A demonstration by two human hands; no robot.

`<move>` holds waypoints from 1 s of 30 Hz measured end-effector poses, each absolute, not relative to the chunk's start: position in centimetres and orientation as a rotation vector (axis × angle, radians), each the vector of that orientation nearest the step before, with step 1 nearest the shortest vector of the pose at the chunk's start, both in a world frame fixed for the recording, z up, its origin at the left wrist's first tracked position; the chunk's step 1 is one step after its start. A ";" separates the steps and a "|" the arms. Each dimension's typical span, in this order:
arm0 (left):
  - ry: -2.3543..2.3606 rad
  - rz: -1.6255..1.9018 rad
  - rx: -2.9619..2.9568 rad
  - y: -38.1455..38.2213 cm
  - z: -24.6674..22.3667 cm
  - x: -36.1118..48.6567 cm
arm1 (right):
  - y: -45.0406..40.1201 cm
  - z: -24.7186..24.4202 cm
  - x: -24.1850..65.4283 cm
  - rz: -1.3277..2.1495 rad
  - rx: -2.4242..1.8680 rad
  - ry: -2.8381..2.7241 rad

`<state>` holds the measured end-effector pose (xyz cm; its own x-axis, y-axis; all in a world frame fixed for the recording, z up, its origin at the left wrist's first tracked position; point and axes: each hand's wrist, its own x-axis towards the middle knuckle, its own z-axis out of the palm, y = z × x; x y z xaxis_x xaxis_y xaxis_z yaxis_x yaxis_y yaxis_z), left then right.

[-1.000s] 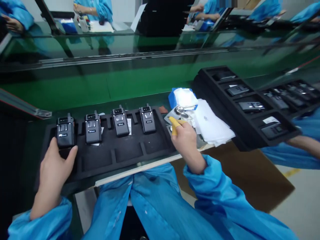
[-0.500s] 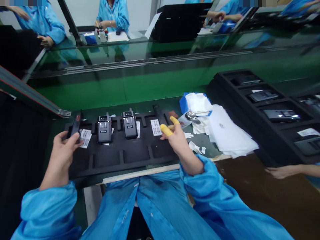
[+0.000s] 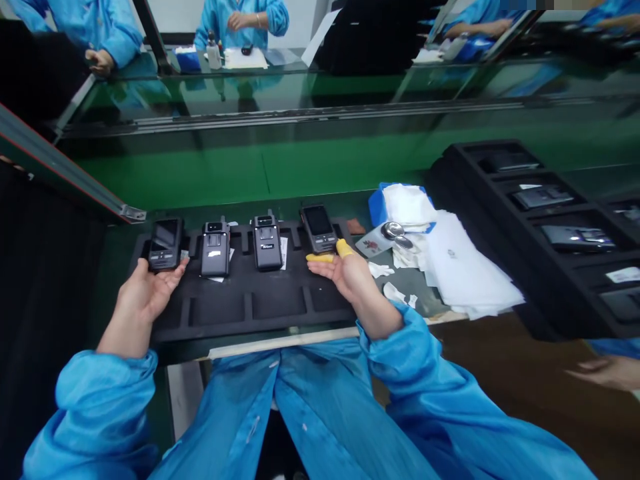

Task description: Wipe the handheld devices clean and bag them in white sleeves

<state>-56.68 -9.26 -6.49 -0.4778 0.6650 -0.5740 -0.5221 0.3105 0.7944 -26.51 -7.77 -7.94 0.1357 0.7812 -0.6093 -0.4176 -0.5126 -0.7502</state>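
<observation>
Black rectangular handset (image 3: 167, 243), screen up, at far-left slot of black foam tray (image 3: 277, 303); left hand (image 3: 144, 292) palm-up, half curled, holding its near end. Next, two black stub-antenna radios (image 3: 267, 257) lie backs-up in far slots. Right hand (image 3: 351, 273), yellow finger covers (image 3: 319, 258) on, half open, holds near end of black screen-up handset (image 3: 319, 223) at tray's far right.

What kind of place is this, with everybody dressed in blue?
It looks like a factory, probably where people make or check gadgets. Several radio-like handsets sit in a black divided tray, and people in matching blue clothes are at the benches opposite.
</observation>
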 end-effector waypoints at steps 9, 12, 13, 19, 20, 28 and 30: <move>1.919 1.200 0.665 -12.5 -6.1 -57.3 | -9.7 -7.5 -26.3 1.289 -1.644 -1.064; 2.166 1.023 1.229 -13.1 -6.6 -56.0 | -9.6 -6.5 -28.7 0.909 -1.812 -1.702; 2.226 0.907 1.429 -13.1 -6.7 -55.2 | -9.4 -6.4 -29.8 0.761 -1.856 -1.891; 2.338 0.248 1.933 -11.3 -8.0 -50.7 | -8.3 -7.2 -35.0 0.415 -1.989 -2.385; 2.335 0.247 1.927 -11.1 -8.2 -50.6 | -8.2 -7.5 -35.0 0.427 -2.005 -2.370; 1.612 1.262 0.686 -9.7 -7.8 -52.7 | -7.0 -7.7 -32.6 1.410 -1.599 -1.160; 1.449 1.276 0.527 -8.7 -7.4 -52.4 | -6.5 -7.4 -33.1 1.690 -1.381 -0.811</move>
